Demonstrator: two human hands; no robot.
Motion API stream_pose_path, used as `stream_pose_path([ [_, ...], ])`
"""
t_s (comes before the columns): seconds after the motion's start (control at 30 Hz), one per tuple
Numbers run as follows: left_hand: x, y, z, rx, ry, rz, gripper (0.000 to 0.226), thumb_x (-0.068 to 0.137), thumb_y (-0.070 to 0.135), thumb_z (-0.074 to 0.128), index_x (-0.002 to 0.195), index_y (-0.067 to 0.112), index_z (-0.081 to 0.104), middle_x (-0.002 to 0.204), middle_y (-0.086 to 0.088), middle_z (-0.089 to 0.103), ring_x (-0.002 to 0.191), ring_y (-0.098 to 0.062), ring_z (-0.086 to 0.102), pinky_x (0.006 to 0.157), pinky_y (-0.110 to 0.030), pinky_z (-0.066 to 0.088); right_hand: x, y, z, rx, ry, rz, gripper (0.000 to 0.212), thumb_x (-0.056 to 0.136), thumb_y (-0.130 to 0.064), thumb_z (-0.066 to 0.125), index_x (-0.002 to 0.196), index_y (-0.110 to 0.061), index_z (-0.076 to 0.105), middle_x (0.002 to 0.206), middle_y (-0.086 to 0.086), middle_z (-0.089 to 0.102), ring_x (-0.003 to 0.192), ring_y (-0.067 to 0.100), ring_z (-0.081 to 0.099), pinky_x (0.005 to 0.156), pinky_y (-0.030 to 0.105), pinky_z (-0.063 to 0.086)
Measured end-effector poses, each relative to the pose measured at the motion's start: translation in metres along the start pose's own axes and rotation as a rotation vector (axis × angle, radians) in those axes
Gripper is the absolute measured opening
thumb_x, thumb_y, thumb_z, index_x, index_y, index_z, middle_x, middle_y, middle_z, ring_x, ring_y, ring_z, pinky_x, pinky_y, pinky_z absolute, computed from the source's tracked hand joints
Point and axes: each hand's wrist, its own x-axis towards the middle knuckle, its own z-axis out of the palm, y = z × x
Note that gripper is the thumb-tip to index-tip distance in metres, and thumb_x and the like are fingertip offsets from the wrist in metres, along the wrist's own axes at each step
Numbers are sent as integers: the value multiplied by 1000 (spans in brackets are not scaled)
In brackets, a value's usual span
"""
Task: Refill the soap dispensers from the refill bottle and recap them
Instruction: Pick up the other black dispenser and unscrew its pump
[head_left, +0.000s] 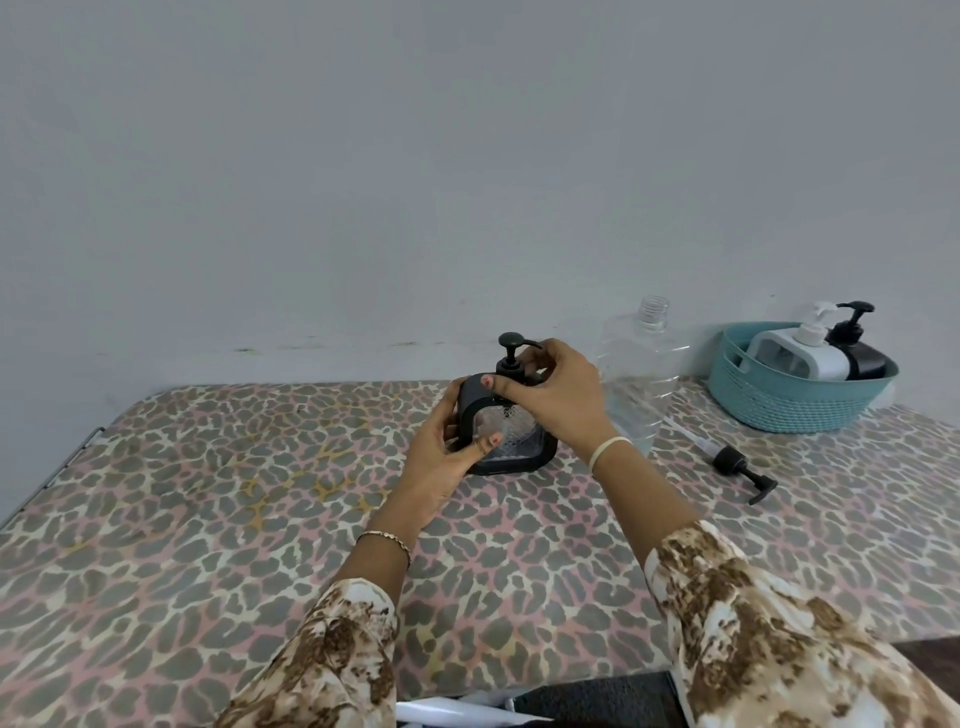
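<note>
A black-framed soap dispenser (511, 439) with a clear patterned body stands on the table's middle. My left hand (441, 457) grips its left side, thumb across the front. My right hand (558, 395) curls round the black pump collar (511, 366) on top of it. Behind my right hand stands a clear refill bottle (641, 379), uncapped, with a little liquid low inside. A loose black pump head (737, 465) with its tube lies on the table to the right.
A teal woven basket (795, 400) at the back right holds a white dispenser (802, 353) and a dark dispenser (860, 353). The table carries a leopard-print cloth (234, 519); a plain wall rises behind it. White paper shows below the near edge.
</note>
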Motion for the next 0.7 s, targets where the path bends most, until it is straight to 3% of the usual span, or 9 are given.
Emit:
stream_pose_path([
  [0.1,0,0,0,10,3,0,82,79,13,77,145,33,34,118,12,60,106,1,57,90,-29,54,1,-2,3,57,16,38,30,67,-32,82,88,-22,62,79,-11,65,74,4,63,75,29,56],
  [0.2,0,0,0,5,2,-1,82,78,13,77,145,35,34,117,13,60,106,2,57,91,-29,53,1,-3,3,144,-58,66,32,71,-18,74,101,-21,63,87,-11,66,82,3,64,84,35,56],
  [0.27,0,-1,0,13,-4,4,82,78,14,77,144,36,34,119,12,60,108,1,57,92,-28,53,0,-2,5,114,-69,49,39,70,-25,72,107,-24,61,95,-14,66,91,4,63,87,36,54],
  [0.37,0,-3,-1,26,-10,6,83,78,16,78,145,36,33,120,11,60,111,-1,57,92,-27,52,-2,-3,8,31,-9,17,44,65,-45,77,98,-30,53,95,-15,61,90,9,60,82,34,50],
  [0.5,1,-4,-1,38,-8,8,84,77,19,79,146,36,32,121,9,61,112,-4,57,93,-31,53,-3,-6,9,75,-27,47,38,69,-29,71,100,-36,51,89,-20,62,90,9,63,87,42,52],
  [0.57,1,-4,-1,39,-8,10,85,77,19,79,146,35,31,123,7,61,114,-6,57,94,-32,53,-5,-9,10,78,-33,28,38,66,-31,67,97,-45,50,88,-24,63,94,7,64,91,44,50],
  [0.7,1,-5,-1,70,0,29,86,77,20,79,147,33,31,126,6,60,113,-4,57,94,-32,53,-4,-10,8,-64,77,10,43,64,-51,74,95,-31,51,87,-20,56,93,14,58,86,41,49],
])
